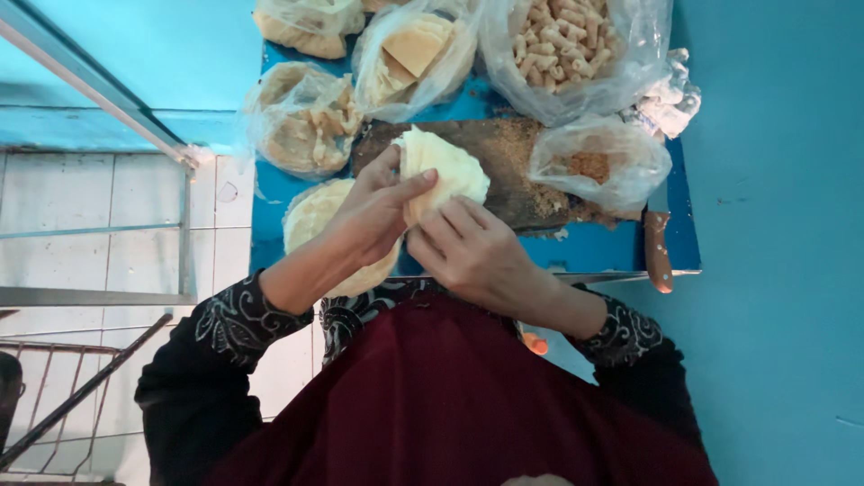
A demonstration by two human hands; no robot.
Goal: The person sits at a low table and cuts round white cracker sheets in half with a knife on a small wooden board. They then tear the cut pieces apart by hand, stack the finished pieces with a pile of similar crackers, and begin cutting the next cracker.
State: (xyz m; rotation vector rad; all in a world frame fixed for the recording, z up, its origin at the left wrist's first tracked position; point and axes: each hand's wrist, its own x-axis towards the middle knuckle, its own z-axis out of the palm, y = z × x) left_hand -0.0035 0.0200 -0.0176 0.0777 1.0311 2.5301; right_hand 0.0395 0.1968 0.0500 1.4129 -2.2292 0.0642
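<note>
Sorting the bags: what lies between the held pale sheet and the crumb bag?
In the head view, only crumb-strewn wooden board lies between sheet and bag.

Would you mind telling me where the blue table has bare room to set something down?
Only the near edge of the table, between board and knife, is bare. The far side is crowded with bags, and a pale stack fills the left.

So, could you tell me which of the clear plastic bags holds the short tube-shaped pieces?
The large bag of tubes at the top, right of centre; the other bags hold flat, crumpled sheets or brown crumbs.
</note>
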